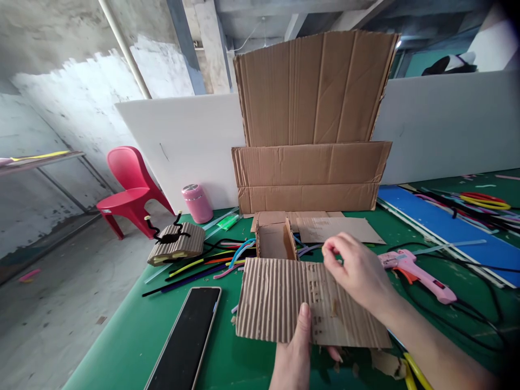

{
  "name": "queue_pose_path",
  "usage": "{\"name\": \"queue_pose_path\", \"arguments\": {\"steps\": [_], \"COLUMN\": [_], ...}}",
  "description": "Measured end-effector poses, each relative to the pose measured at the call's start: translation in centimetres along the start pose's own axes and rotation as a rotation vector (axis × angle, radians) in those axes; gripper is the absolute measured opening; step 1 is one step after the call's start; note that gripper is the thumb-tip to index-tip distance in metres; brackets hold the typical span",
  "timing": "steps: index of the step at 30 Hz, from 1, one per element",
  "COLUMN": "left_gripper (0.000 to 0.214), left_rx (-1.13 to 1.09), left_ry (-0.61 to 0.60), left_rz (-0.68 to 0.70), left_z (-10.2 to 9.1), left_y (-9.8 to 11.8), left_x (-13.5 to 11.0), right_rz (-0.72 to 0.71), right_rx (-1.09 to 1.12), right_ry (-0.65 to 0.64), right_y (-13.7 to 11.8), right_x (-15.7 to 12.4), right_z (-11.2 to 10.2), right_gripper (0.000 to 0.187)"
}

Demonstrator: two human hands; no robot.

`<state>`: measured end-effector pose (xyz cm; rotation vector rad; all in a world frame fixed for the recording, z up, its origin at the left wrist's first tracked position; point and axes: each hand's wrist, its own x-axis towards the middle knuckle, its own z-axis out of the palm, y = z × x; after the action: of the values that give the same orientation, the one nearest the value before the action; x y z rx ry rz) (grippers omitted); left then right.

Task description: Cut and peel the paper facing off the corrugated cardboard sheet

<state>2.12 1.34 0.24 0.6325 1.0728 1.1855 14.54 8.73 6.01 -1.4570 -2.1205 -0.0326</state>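
A ridged corrugated cardboard sheet [276, 298] is held over the green table [125, 336], with part of its smooth facing paper left on the right side. My left hand [294, 357] grips the sheet's near edge, thumb on top and fingers underneath. My right hand [357, 271] rests on the sheet's far right part, its fingertips pinched together at the torn facing paper near the top edge. Just behind the sheet stands a small open cardboard box [276, 238].
A phone [187, 338] lies at the near left. Coloured pipe cleaners [211, 260] and a rolled cardboard piece [174, 244] lie beyond it, with a pink bottle [197, 203]. A pink glue gun [418, 273] lies right. Large cardboard panels [312, 124] stand behind. A red chair [130, 187] stands off left.
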Motion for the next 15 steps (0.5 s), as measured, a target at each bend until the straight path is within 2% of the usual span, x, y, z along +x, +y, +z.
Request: {"name": "queue_pose_path", "arguments": {"steps": [3, 7, 9, 12, 15], "left_gripper": [0.035, 0.026, 0.023, 0.019, 0.019], "left_rx": [-0.213, -0.281, -0.283, -0.274, -0.252], "left_ry": [0.007, 0.014, -0.005, -0.061, -0.082], "left_rz": [-0.058, -0.031, 0.018, 0.059, 0.041], "left_z": [0.3, 0.0, -0.3, -0.5, -0.2], "left_y": [0.3, 0.5, 0.5, 0.5, 0.5], "left_x": [0.3, 0.5, 0.5, 0.4, 0.1], "right_rz": [0.090, 0.199, 0.213, 0.368, 0.402], "right_rx": [0.052, 0.164, 0.194, 0.242, 0.274], "right_ry": [0.047, 0.044, -0.017, -0.170, -0.153], "right_y": [2.2, 4.3, 5.1, 6.0, 5.7], "right_x": [-0.6, -4.1, -6.6, -10.0, -11.0], "right_z": [-0.6, -0.9, -1.0, -1.2, -1.4], "right_gripper": [0.023, 0.015, 0.017, 0.020, 0.024]}}
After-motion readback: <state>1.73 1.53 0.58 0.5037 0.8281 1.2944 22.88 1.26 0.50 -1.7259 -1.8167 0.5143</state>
